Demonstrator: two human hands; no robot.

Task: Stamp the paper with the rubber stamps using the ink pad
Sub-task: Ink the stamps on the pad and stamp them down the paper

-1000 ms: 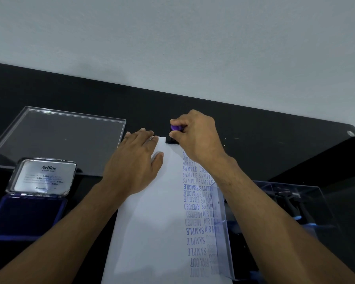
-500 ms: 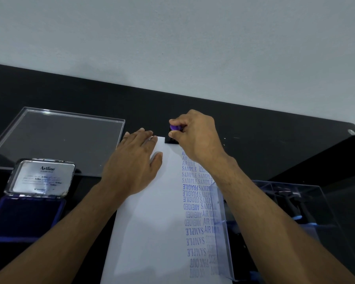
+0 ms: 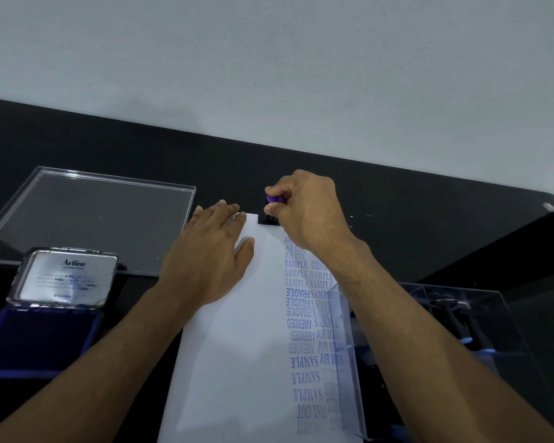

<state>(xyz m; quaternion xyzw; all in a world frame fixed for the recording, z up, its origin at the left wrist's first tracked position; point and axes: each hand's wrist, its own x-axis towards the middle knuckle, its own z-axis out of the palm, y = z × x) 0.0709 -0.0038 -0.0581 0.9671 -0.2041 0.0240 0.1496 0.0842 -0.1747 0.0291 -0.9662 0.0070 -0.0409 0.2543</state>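
A white sheet of paper (image 3: 243, 362) lies lengthwise on the black table, its right part covered with blue stamped words. My right hand (image 3: 307, 215) grips a rubber stamp (image 3: 271, 211) with a purple knob and black base, standing on the paper's far edge. My left hand (image 3: 211, 254) lies flat on the paper's far left part, fingers straight. The open blue ink pad (image 3: 36, 340) with its silver Artline lid sits at the left.
A clear acrylic lid (image 3: 87, 219) lies at the back left. A clear acrylic box (image 3: 454, 343) holding more stamps stands at the right, its wall over the paper's right edge. The table's far edge meets a pale wall.
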